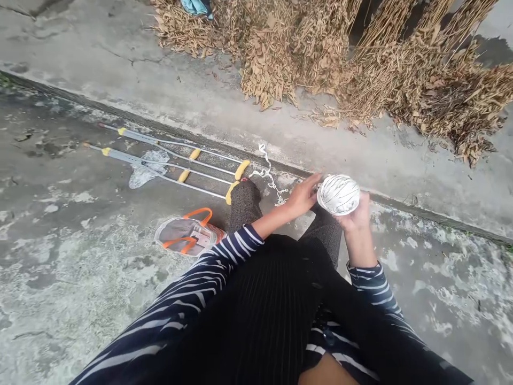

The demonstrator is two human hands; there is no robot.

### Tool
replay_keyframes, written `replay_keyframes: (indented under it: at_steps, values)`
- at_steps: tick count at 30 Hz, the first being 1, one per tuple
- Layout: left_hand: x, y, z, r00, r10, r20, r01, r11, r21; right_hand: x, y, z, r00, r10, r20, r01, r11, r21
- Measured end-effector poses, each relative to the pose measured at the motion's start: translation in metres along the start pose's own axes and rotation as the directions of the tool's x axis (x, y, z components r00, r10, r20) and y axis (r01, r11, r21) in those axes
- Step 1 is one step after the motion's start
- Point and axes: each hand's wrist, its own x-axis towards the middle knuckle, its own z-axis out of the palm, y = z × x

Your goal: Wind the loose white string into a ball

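Where the white ball (339,194) overlaps it, the right hand (356,216) is partly hidden.

Your right grip (356,218): partly hidden behind the ball (339,194). Blue cloth (195,6) cut by top edge; dry stalks (280,59), top and right. Pale item (202,238) in bag (171,231): too small to tell.

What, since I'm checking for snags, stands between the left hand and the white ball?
Nothing visible: the left hand is close beside the white ball, though contact is unclear. The right hand holds it from the opposite side.
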Motion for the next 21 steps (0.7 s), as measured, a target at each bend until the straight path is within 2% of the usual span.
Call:
replay_keyframes:
  at_steps: [2,4,6,9,12,14,17,21]
  values:
    - [0.002,-0.008,0.008,0.997,-0.071,-0.008,0.069,0.988,-0.139,-0.004,0.002,-0.002,1.000,-0.020,0.006,0.020,1.000,0.011]
    - [0.003,-0.011,0.002,0.986,-0.167,0.013,0.164,0.950,-0.266,-0.006,-0.002,-0.007,0.997,-0.077,-0.006,0.077,0.997,0.006]
    - [0.004,-0.006,-0.018,0.969,-0.232,0.090,0.249,0.910,-0.331,-0.006,-0.007,-0.015,0.990,-0.138,-0.027,0.138,0.990,-0.013]
    - [0.009,0.008,-0.062,0.923,-0.248,0.295,0.336,0.893,-0.299,-0.005,-0.009,-0.025,0.987,-0.157,-0.029,0.155,0.986,-0.052]
    - [0.017,0.022,-0.100,0.866,-0.257,0.428,0.401,0.869,-0.289,-0.006,-0.002,-0.026,0.990,-0.135,0.037,0.138,0.986,-0.093]
    - [0.023,0.027,-0.115,0.852,-0.240,0.465,0.428,0.830,-0.356,-0.008,0.004,-0.024,0.986,-0.120,0.115,0.135,0.981,-0.136]
    - [0.031,0.031,-0.125,0.828,-0.210,0.520,0.463,0.780,-0.421,-0.010,0.006,-0.023,0.972,-0.083,0.221,0.136,0.962,-0.236]
    - [0.039,0.031,-0.129,0.810,-0.232,0.539,0.488,0.776,-0.400,-0.012,0.001,-0.028,0.948,-0.054,0.314,0.181,0.903,-0.389]
